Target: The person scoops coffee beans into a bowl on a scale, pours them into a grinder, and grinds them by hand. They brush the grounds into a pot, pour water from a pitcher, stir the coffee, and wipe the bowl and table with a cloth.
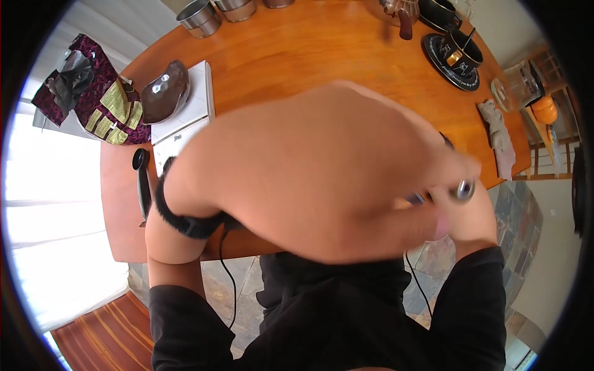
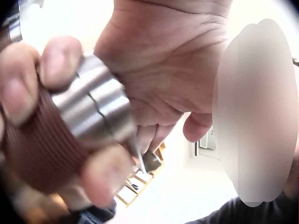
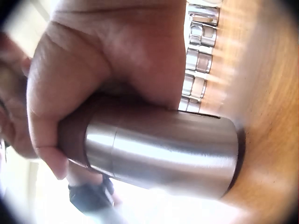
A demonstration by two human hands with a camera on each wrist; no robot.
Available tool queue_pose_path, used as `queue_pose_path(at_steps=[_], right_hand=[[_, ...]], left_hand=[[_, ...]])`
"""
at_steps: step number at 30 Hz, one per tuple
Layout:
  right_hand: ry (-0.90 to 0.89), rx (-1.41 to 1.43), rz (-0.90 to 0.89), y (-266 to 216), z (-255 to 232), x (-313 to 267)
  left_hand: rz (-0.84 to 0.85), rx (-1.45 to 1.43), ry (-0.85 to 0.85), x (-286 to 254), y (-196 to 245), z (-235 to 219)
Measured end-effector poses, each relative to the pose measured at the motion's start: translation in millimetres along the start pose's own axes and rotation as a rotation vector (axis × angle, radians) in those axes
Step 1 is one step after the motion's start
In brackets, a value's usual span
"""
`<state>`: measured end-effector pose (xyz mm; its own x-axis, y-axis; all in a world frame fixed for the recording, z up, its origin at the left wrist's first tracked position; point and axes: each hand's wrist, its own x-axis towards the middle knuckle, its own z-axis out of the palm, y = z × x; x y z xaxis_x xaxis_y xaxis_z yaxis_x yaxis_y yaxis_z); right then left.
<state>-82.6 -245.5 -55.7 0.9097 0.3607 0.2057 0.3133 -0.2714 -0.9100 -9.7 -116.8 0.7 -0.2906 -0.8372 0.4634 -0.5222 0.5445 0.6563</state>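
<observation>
A steel hand coffee grinder (image 3: 163,151) is gripped by my right hand (image 3: 103,56) around its brown ribbed band (image 2: 42,149). In the right wrist view its base points toward the wooden tabletop. My left hand (image 1: 297,173), blurred and with its back up, fills the middle of the head view and hides most of the right hand. Its fingers are around the end of the crank, whose round metal tip (image 1: 464,189) shows beside them. The left wrist view shows the left palm (image 2: 163,70) close beside the grinder's steel top (image 2: 98,102).
At the left are a white scale (image 1: 179,133) with a dark glossy tray (image 1: 166,93), a purple bag (image 1: 105,102) and a black scoop (image 1: 142,182). Toward the right stand a black cup (image 1: 464,52) on a saucer (image 1: 442,65) and a crumpled cloth (image 1: 498,139). Steel cups (image 1: 199,18) line the far edge.
</observation>
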Motion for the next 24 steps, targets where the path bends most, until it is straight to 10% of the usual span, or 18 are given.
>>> queue_pose_path(at_steps=[7,17,24], right_hand=[[0.182,0.251,-0.043,31.3,-27.4,9.6],[0.429,0.286,-0.075,43.2,-43.9,3.1],[0.495,0.324,-0.008,34.1,-50.0,-2.8]], left_hand=[[-0.146,0.109,-0.356,-4.5,33.1,-16.5],[-0.227,-0.027,-0.17,-12.7,-1.4,-35.4],[0.178,0.487,0.116,-5.9,-27.1,-52.8]])
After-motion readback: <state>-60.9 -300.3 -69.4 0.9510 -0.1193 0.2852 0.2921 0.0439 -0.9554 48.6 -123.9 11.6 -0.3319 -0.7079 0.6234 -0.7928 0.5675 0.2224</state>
